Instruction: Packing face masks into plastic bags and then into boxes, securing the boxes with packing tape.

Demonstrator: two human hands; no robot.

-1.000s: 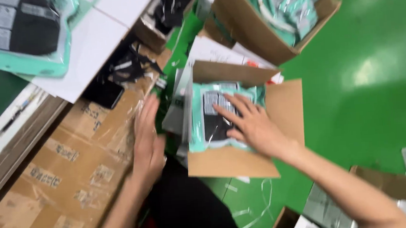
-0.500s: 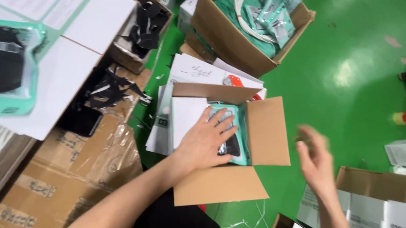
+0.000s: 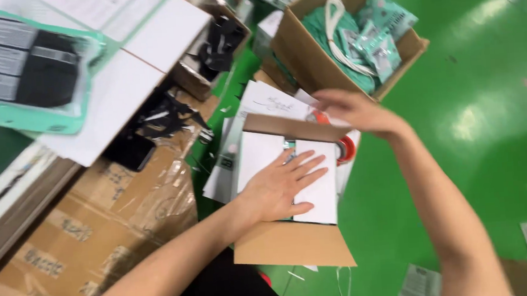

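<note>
At the frame's centre, the left hand (image 3: 282, 187) lay flat, fingers spread, pressing the white flaps (image 3: 315, 181) of a small box (image 3: 292, 248) on the green floor (image 3: 490, 120). The right hand (image 3: 350, 111) rested loosely curled on the box's far brown flap (image 3: 287, 128), gripping nothing. A bigger carton (image 3: 313, 64) of teal packets stood above.

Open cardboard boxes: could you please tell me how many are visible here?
2. One small box lies under the left hand, its far flap at the right hand; one larger box of teal packets stands behind. Others may be hidden.
</note>
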